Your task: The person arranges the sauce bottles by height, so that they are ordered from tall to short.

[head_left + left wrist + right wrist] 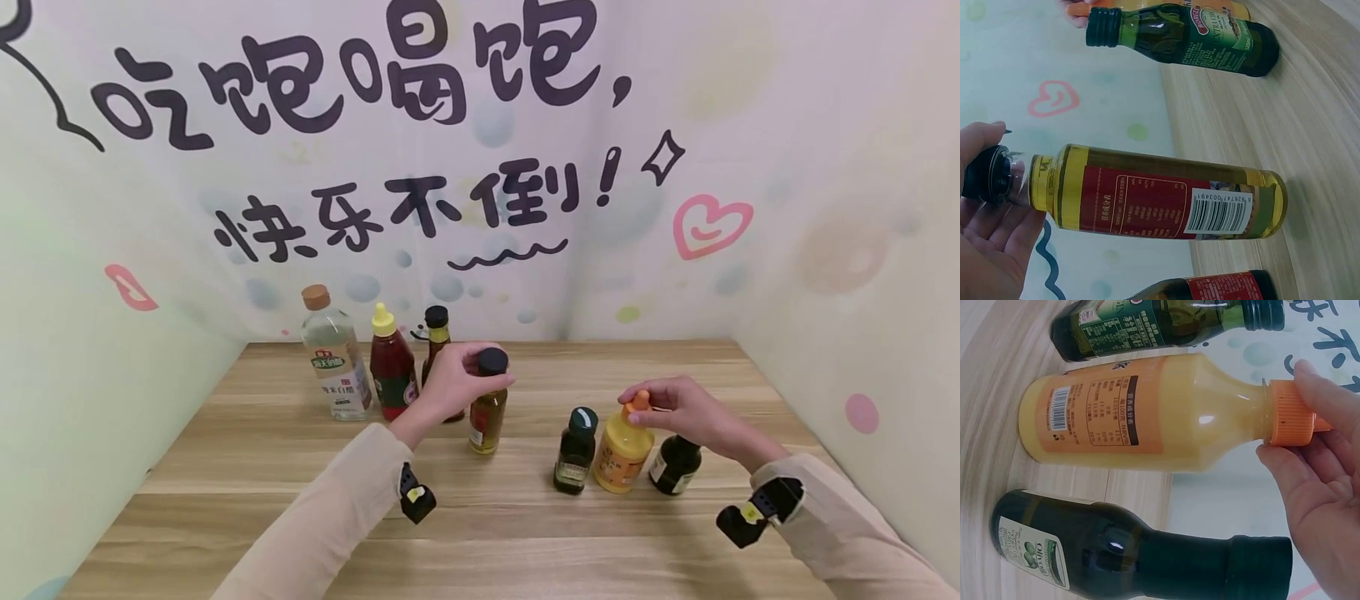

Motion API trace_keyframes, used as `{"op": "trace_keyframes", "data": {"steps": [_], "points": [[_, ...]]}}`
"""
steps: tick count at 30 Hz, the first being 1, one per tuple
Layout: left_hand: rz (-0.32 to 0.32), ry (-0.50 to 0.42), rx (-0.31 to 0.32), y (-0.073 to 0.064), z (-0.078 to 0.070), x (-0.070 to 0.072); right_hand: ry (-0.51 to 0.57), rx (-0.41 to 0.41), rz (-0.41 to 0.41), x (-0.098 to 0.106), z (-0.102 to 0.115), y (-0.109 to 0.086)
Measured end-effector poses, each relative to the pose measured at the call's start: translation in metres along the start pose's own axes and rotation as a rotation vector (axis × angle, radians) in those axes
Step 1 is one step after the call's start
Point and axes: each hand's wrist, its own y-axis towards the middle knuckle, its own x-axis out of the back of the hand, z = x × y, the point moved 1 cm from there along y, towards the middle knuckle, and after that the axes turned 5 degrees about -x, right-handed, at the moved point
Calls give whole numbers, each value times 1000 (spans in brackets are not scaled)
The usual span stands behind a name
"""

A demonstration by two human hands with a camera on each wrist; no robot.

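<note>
My left hand point(467, 379) grips the black-capped neck of an oil bottle point(1147, 194) with golden oil and a red label. Behind that hand, a dark sauce bottle point(437, 333) is partly hidden. My right hand point(686, 410) pinches the orange cap of a yellow squeeze bottle point(1147, 415). Left of the squeeze bottle is a small green olive oil bottle point(576, 450) with a dark green cap. On its other side stands a dark olive oil bottle point(1085, 544) with a pale label, its top hidden by my right hand in the head view.
At the back left stand a clear white-vinegar bottle point(337, 367) with a brown cap and a red sauce bottle point(393, 371) with a yellow nozzle. All the bottles are on a wooden table point(480, 533), with a printed cloth backdrop point(600, 275) at its far edge.
</note>
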Motion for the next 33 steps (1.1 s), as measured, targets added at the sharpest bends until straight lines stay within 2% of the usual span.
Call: {"op": "trace_keyframes", "data": {"steps": [4, 11, 16, 24, 33], "points": [[6, 11, -42, 4, 3, -6, 2, -5, 1, 1, 0, 0], [-16, 30, -20, 11, 12, -12, 2, -16, -5, 0, -1, 0], [-43, 37, -6, 19, 14, -16, 6, -9, -6, 0, 0, -1], [-39, 51, -23, 31, 14, -20, 13, -17, -25, 0, 1, -3], [-90, 82, -55, 34, 26, -21, 5, -5, -11, 0, -2, -1]]}}
